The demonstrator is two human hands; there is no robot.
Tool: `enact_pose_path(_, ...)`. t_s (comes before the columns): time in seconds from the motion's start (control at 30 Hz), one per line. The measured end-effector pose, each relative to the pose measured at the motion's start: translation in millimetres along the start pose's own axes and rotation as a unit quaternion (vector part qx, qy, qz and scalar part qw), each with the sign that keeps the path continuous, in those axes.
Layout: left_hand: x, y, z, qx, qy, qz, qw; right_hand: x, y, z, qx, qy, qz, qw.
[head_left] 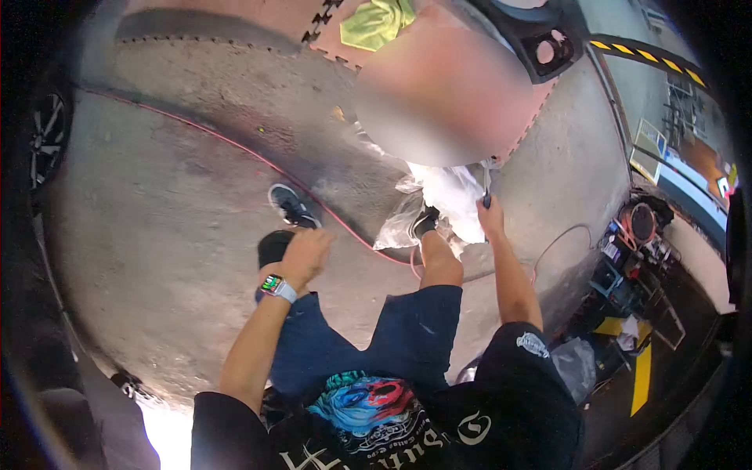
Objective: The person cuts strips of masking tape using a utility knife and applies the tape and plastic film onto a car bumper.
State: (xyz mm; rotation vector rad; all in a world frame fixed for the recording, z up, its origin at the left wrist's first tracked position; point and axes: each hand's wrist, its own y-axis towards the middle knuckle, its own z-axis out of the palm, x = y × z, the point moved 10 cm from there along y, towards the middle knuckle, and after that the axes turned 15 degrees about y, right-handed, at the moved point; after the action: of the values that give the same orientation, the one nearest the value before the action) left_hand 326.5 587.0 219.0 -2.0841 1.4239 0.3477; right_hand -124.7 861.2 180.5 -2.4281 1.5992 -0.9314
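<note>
My left hand, with a smartwatch on its wrist, is above my left knee with its fingers curled; whether anything is inside them is too small to tell. On the right, my right hand is closed around a dark-handled tool, whose upper end reaches toward a blurred area. White and clear plastic sheeting lies beside that hand, by my right shoe. Above the sheeting, a large blurred oval hides what is there.
A red hose crosses the concrete floor past my left shoe. A green cloth and a black panel are at the top, near foam mats. Tools and a clear bag sit at right; a wheel at left.
</note>
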Motion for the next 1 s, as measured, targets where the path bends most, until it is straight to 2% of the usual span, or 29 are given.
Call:
enact_pose_path(0.07, -9.6, -41.6, -39.9, 0.011, -0.047, -0.029, 0.998, 40.2, -62.9, -19.3, -0.018, 0.002, 0.024, 1.000)
enact_pose_path(0.13, -17.0, -71.1, -80.6, 0.018, -0.032, -0.023, 0.999, 64.2, -131.4, -30.7, -0.051, 0.152, 0.076, 0.984)
enact_pose_path(0.2, -14.9, -94.7, -106.4, 0.020, -0.045, -0.020, 0.999, 107.6, -188.8, -25.6, -0.039, 0.292, 0.030, 0.955)
enact_pose_path(0.27, -44.2, -85.1, -177.2, -0.019, -0.053, 0.016, 0.998, 195.7, -256.4, -36.8, -0.013, 0.272, 0.013, 0.962)
enact_pose_path(0.3, -65.8, -78.3, -213.8, -0.051, -0.071, 0.040, 0.995, 220.8, -291.5, -26.2, 0.029, 0.305, 0.021, 0.952)
enact_pose_path(0.33, -92.6, -71.6, -237.5, -0.062, -0.043, 0.096, 0.992, 279.7, -327.9, -34.5, 0.091, 0.340, 0.030, 0.936)
enact_pose_path(0.37, -120.4, -70.2, -259.7, -0.073, -0.016, 0.151, 0.986, 337.6, -364.1, -52.9, 0.099, 0.355, 0.009, 0.930)
enact_pose_path(0.4, -145.4, -72.4, -282.3, -0.071, -0.008, 0.168, 0.983, 371.9, -398.2, -56.5, 0.121, 0.392, -0.053, 0.911)
enact_pose_path(0.43, -181.7, -82.4, -303.0, -0.065, 0.024, 0.248, 0.966, 402.1, -427.4, -62.6, 0.133, 0.385, -0.101, 0.908)
enact_pose_path(0.47, -206.8, -100.4, -313.6, -0.056, 0.056, 0.324, 0.943, 418.0, -455.0, -68.5, 0.136, 0.390, -0.118, 0.903)
enact_pose_path(0.5, -211.7, -112.1, -315.1, -0.054, 0.064, 0.336, 0.938, 431.3, -480.5, -72.0, 0.140, 0.393, -0.137, 0.898)
enact_pose_path(0.57, -233.2, -154.9, -304.3, -0.058, 0.116, 0.459, 0.879, 434.4, -522.8, -86.2, 0.110, 0.425, -0.112, 0.892)
enact_pose_path(0.63, -220.4, -177.4, -297.7, -0.025, 0.126, 0.474, 0.871, 429.8, -551.0, -104.0, 0.083, 0.453, -0.094, 0.882)
enact_pose_path(0.7, -182.9, -207.5, -282.5, -0.017, 0.108, 0.457, 0.883, 400.0, -594.3, -107.9, 0.027, 0.460, 0.013, 0.887)
enact_pose_path(0.73, -171.4, -222.2, -289.7, -0.010, 0.112, 0.460, 0.881, 396.1, -610.9, -110.1, 0.024, 0.467, 0.015, 0.884)
enact_pose_path(0.8, -144.8, -237.1, -303.9, 0.022, 0.182, 0.402, 0.897, 382.6, -640.0, -112.9, 0.014, 0.448, 0.035, 0.893)
enact_pose_path(0.9, -111.9, -254.8, -347.5, 0.000, 0.252, 0.374, 0.892, 390.2, -670.5, -113.7, -0.044, 0.393, 0.006, 0.919)
enact_pose_path(0.97, -84.8, -267.0, -385.3, -0.049, 0.278, 0.355, 0.891, 397.8, -682.9, -107.9, -0.051, 0.363, 0.000, 0.930)
enact_pose_path(1.0, -59.4, -267.0, -404.7, -0.042, 0.306, 0.297, 0.904, 399.1, -684.0, -102.7, -0.068, 0.316, -0.025, 0.946)
